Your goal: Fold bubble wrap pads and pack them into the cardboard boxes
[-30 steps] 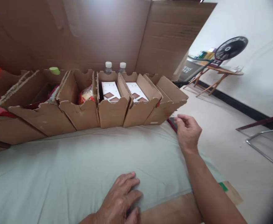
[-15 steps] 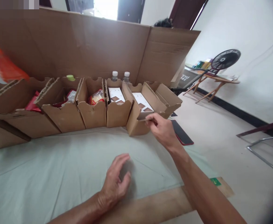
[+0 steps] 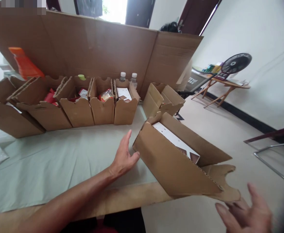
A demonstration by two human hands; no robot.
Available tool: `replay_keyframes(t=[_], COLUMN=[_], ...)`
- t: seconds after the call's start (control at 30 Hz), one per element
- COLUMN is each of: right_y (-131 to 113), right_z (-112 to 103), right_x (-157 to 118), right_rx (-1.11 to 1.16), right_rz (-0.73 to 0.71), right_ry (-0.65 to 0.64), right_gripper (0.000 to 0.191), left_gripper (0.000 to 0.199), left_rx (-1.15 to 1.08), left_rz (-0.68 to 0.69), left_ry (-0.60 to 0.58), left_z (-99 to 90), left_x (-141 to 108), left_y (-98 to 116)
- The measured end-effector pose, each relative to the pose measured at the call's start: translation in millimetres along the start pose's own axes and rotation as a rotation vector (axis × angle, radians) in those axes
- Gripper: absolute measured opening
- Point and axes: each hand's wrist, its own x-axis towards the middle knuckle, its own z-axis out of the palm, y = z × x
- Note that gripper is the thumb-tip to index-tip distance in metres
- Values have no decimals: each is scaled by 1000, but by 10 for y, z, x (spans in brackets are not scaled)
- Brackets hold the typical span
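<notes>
A cardboard box (image 3: 171, 161) sits at an angle at the table's right side, its near end past the wooden edge. Inside it lies a white item (image 3: 173, 137) with brown cut-out shapes. My left hand (image 3: 124, 157) is just left of the box, fingers spread and holding nothing. Near the box's notched front flap, at the lower right, is my right hand (image 3: 246, 210); its fingers are apart and slightly blurred, and no grip on the box shows.
Several open cardboard boxes (image 3: 77, 113) stand in a row, some with packets. Behind them are a tall cardboard sheet (image 3: 103, 48), two clear bottles and an orange bottle (image 3: 26, 64). Another box (image 3: 166, 100) stands beyond. A fan (image 3: 236, 63) is on a wooden stand.
The box with the white item has come out of the row towards me and turned. My right hand has moved down and right and opened; my left hand has moved up slightly.
</notes>
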Motion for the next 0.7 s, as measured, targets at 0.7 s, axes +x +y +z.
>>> replay_keyframes(t=[0.7], right_y=[-1209], right_z=[2706], right_x=[521], right_rx=[288], right_rz=[-216], right_ry=[-658], right_gripper=[50], left_gripper=[43], left_rx=[72], left_rz=[-113], left_ry=[531], left_z=[-1602], left_x=[-101], left_y=[-322])
